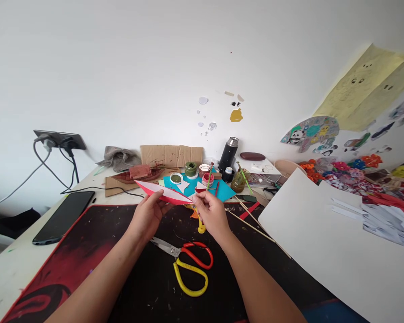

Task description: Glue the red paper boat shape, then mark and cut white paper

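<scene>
A red and white folded paper piece [170, 194], long and pointed at its ends, is held up above the dark mat. My left hand [150, 210] grips its left part, thumb on top and fingers beneath. At its right tip, my right hand [208, 208] pinches the paper between thumb and fingers. Scissors [180, 258] with one red and one yellow handle lie on the mat below, between my forearms. Partly hidden behind my right hand is a small yellow and orange object [201, 226] whose kind I cannot make out.
Open paint jars [190, 169] stand on blue paper [227, 192] at the back, beside a black flask [228, 152]. A phone [63, 218] lies left. Thin sticks [256, 224] and a large white sheet [309, 229] with paper strips [387, 222] lie right. A red model boat [138, 174] sits behind.
</scene>
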A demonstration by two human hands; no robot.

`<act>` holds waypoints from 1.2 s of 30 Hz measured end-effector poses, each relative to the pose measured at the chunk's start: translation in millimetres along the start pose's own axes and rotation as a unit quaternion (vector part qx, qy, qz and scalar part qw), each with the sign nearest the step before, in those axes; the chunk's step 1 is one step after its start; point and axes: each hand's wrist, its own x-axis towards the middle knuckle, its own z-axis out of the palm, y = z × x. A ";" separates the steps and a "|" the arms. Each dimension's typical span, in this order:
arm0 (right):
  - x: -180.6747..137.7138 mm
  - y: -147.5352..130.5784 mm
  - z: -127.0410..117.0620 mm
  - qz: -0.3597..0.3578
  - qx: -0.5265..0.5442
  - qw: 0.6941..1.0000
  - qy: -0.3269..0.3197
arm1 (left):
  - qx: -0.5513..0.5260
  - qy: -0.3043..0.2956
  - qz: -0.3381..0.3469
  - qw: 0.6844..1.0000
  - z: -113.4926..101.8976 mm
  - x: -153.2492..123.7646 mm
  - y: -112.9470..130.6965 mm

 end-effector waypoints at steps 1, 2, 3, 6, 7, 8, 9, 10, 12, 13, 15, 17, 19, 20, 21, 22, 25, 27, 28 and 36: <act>0.6 -0.5 -0.7 0.004 0.004 1.000 0.003 | 0.011 0.000 0.010 1.000 -0.3 -0.4 0.3; 1.2 -0.9 -1.5 0.004 0.005 1.000 0.011 | 0.022 -0.003 0.019 1.000 -0.2 -1.2 0.6; 1.8 -1.4 -2.2 -0.001 0.006 1.000 0.020 | 0.036 -0.007 0.026 0.999 0.2 -2.4 0.8; 2.0 -3.3 -3.3 -0.007 0.003 1.000 0.021 | 0.078 -0.034 0.029 0.996 2.9 -7.9 0.5; 1.4 -4.3 -3.0 -0.003 0.002 1.000 0.009 | 0.098 -0.051 0.029 0.993 4.1 -10.0 0.1; 0.6 -5.4 -2.5 0.002 0.001 1.000 -0.007 | 0.122 -0.072 0.032 0.989 5.2 -12.0 -0.3; -0.3 -6.5 -1.7 0.007 -0.001 1.000 -0.025 | 0.147 -0.094 0.038 0.984 6.2 -13.8 -0.7; -1.3 -7.4 -0.7 0.011 -0.002 0.999 -0.041 | 0.173 -0.113 0.045 0.977 7.2 -15.5 -1.0; -3.0 -8.7 1.4 0.019 0.000 0.998 -0.067 | 0.210 -0.135 0.060 0.967 8.7 -18.3 -1.3; -3.5 -9.1 2.3 0.024 0.003 0.997 -0.078 | 0.217 -0.138 0.063 0.964 9.4 -19.5 -1.3; -4.1 -9.9 3.8 0.032 0.018 0.995 -0.097 | 0.227 -0.145 0.066 0.961 10.7 -21.5 -1.1; -4.3 -11.0 4.4 0.036 0.039 0.992 -0.111 | 0.237 -0.157 0.065 0.956 11.7 -23.1 -0.8; -4.1 -12.5 4.5 0.039 0.056 0.991 -0.119 | 0.242 -0.167 0.060 0.954 12.6 -24.0 -0.6; -4.0 -13.1 4.4 0.041 0.062 0.990 -0.121 | 0.240 -0.167 0.060 0.954 13.1 -24.2 -0.4; -3.7 -13.5 4.2 0.044 0.066 0.990 -0.120 | 0.235 -0.167 0.061 0.956 13.6 -24.2 -0.3; -3.4 -13.6 4.0 0.049 0.068 0.990 -0.117 | 0.229 -0.166 0.061 0.957 14.2 -24.0 -0.1; -1.9 -12.3 3.5 0.063 0.071 0.991 -0.099 | 0.222 -0.157 0.066 0.960 15.2 -22.6 -0.1; -0.7 -10.7 3.1 0.064 0.070 0.991 -0.092 | 0.231 -0.145 0.072 0.959 14.7 -21.3 -0.5; -0.2 -9.9 2.9 0.063 0.069 0.991 -0.091 | 0.237 -0.138 0.076 0.959 14.1 -20.9 -0.7; 0.7 -10.9 0.0 0.077 0.082 0.990 -0.088 | 0.225 -0.114 0.053 0.966 8.8 -19.2 -2.9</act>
